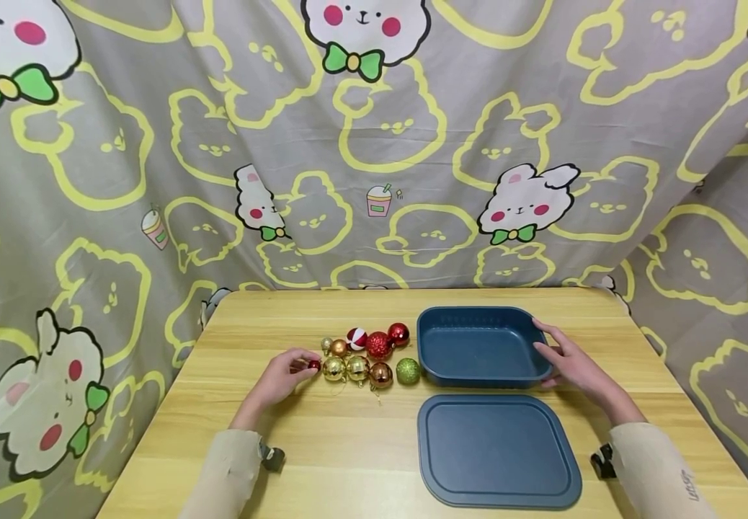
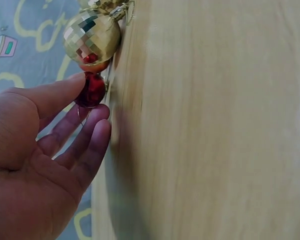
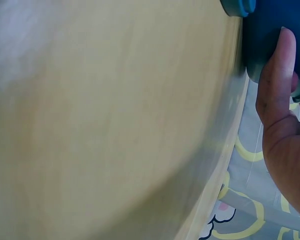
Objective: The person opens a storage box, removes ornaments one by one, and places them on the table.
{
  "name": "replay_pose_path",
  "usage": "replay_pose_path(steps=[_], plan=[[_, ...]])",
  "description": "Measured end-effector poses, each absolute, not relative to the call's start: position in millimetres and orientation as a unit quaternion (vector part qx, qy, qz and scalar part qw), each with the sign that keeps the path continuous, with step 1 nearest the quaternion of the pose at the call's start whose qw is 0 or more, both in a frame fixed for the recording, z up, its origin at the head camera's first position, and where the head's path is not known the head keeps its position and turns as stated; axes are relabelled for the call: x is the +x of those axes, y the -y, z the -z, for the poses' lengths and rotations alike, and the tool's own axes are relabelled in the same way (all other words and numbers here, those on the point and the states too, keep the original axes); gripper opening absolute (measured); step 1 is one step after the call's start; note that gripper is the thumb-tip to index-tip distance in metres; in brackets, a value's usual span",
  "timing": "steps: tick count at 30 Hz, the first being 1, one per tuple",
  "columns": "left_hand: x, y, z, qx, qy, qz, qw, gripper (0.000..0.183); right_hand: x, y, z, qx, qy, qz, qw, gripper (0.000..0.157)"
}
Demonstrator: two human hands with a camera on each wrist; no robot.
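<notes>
My left hand (image 1: 285,376) is at the left end of a group of Christmas baubles, its thumb and fingers pinching a small shiny red bauble (image 2: 91,90). Right beside that one is a faceted gold bauble (image 2: 92,37). A second gold bauble (image 1: 357,368), a brown bauble (image 1: 381,375) and a glittery green bauble (image 1: 408,370) follow to the right. Behind them lie a glittery red bauble (image 1: 379,345), a shiny red bauble (image 1: 398,334) and a red-and-white one (image 1: 357,339). With my right hand (image 1: 571,364) I grip the right wall of a deep blue box (image 1: 483,381), fingertips over its rim.
A flat blue lid (image 1: 499,450) lies on the wooden table (image 1: 341,461) in front of the box. Small orange (image 1: 339,348) and pale gold (image 1: 326,344) baubles sit at the group's back left. A patterned curtain (image 1: 413,238) hangs behind the table.
</notes>
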State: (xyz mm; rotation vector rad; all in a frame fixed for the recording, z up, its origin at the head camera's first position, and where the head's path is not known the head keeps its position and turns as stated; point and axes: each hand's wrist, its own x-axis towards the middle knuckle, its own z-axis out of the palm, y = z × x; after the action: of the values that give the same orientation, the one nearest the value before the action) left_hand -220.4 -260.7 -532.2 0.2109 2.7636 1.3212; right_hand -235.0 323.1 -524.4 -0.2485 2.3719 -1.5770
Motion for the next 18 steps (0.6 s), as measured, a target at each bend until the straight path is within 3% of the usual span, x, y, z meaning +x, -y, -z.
replay_pose_path(steps=[18], plan=[[-221.4, 258.8, 534.3, 0.079, -0.900, -0.426, 0.045, 0.027, -234.4, -323.3, 524.7, -0.081, -0.824, 0.543, 0.140, 0.070]])
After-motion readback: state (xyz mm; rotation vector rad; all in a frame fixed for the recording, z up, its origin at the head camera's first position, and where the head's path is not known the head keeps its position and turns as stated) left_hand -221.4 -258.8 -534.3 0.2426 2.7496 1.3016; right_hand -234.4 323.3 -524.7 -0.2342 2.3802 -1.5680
